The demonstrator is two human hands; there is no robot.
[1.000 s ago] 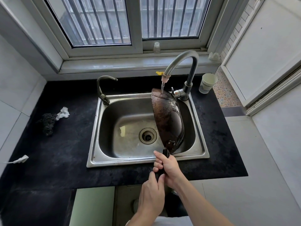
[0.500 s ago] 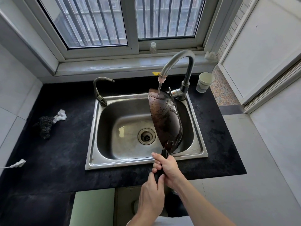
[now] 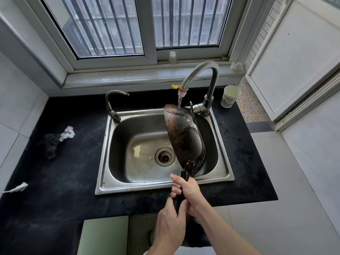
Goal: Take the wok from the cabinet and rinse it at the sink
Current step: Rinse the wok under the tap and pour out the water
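— Two hands were on it, weren't they?
— Yes. Low in the frame, the right hand [image 3: 189, 192] had its fingers curled tight around the black handle [image 3: 181, 190], and the left hand [image 3: 170, 220] was closed on the same handle just beneath it
— And the wok [image 3: 184, 137] itself?
— Tipped on edge inside the sink [image 3: 165, 186], centre right of the frame, its upper rim under the faucet [image 3: 200, 74] with the stream of water [image 3: 179, 103] striking it
— How would it handle, do you think?
— Stiff and probably heavy, held out on that long handle; wet metal would likely be slippery, so the handle seemed the sensible grip, both hands sharing the load
— Anything nearby?
— A paper cup [image 3: 230, 95] stood right of the faucet, and a dark scourer [image 3: 50, 146] lay well apart at the left of the black counter [image 3: 64, 181]
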